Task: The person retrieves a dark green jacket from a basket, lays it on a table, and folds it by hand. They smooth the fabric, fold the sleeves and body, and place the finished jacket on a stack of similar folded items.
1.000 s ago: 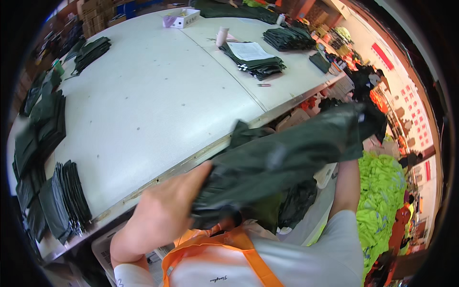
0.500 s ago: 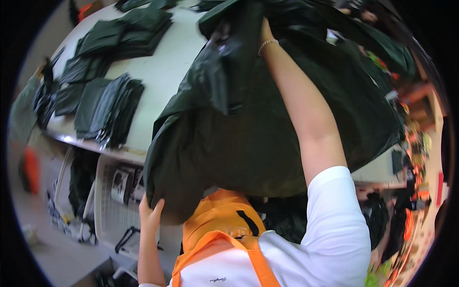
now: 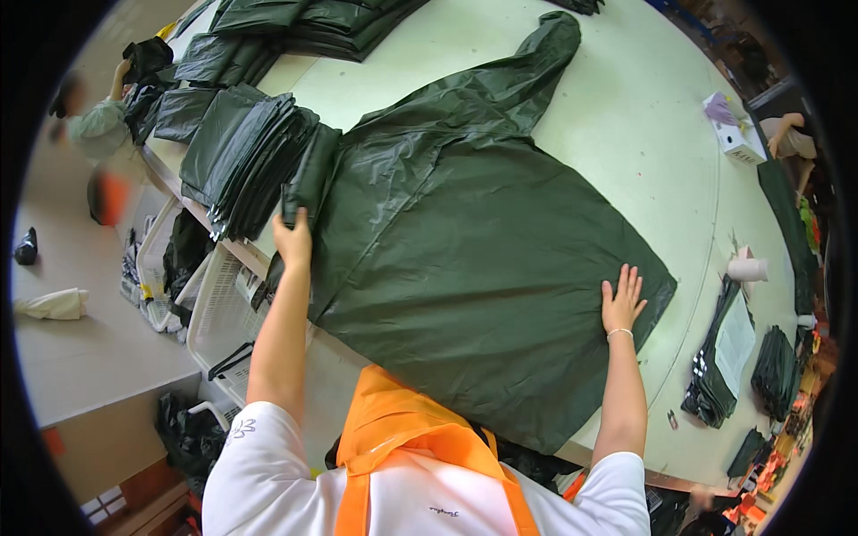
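A dark green raincoat (image 3: 474,241) of smooth coated cloth lies spread over the table, its narrow end pointing to the far side. Its near edge hangs toward my orange apron. My right hand (image 3: 624,299) rests palm down on its right part, fingers spread. At the left side, my left hand (image 3: 293,239) is closed on a bunched fold of the dark green cloth; part of the grip is hidden. Right beside that fold stands a pile of folded dark green garments (image 3: 241,152).
More folded stacks (image 3: 331,22) lie at the far left of the white table (image 3: 617,107). On the right are a small white box (image 3: 737,134), a thread spool (image 3: 747,269) and dark bundles (image 3: 712,375). White baskets (image 3: 219,308) stand below the left edge. Another person (image 3: 103,129) works at far left.
The raincoat, lifted and billowing before, now lies flat on the table. My right arm has come down from high up to the right side; my left hand has moved up and farther in.
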Motion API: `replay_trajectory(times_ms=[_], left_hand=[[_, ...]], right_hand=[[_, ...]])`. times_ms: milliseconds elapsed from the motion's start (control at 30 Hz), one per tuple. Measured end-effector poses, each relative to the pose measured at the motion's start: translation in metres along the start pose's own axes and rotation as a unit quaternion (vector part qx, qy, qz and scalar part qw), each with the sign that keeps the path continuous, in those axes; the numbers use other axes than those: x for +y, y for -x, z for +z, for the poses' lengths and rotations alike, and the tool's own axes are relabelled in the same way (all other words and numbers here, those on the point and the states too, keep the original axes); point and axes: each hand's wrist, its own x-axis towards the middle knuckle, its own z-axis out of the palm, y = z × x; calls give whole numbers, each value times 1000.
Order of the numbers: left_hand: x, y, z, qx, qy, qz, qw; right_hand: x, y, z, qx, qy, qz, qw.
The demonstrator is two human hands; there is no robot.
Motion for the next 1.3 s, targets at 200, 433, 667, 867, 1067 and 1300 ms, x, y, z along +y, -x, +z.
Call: replay_trajectory(times_ms=[200, 433, 667, 867, 1067, 1300], left_hand=[[48, -38, 9, 158, -206, 196, 946], [202, -88, 210, -175, -240, 247, 923], [275, -82, 332, -413, -171, 145, 882], [276, -155, 358, -549, 150, -78, 819], [250, -222, 381, -412, 115, 13, 904], [203, -238, 393, -172, -91, 396, 897]], right_hand=[[51, -53, -12, 25, -74, -76, 994], [115, -155, -28, 238, -63, 239, 939], [153, -190, -61, -16, -101, 302, 948], [193, -204, -72, -69, -146, 247, 956], [192, -201, -60, 29, -550, 387, 740], [153, -185, -65, 209, -350, 347, 844]])
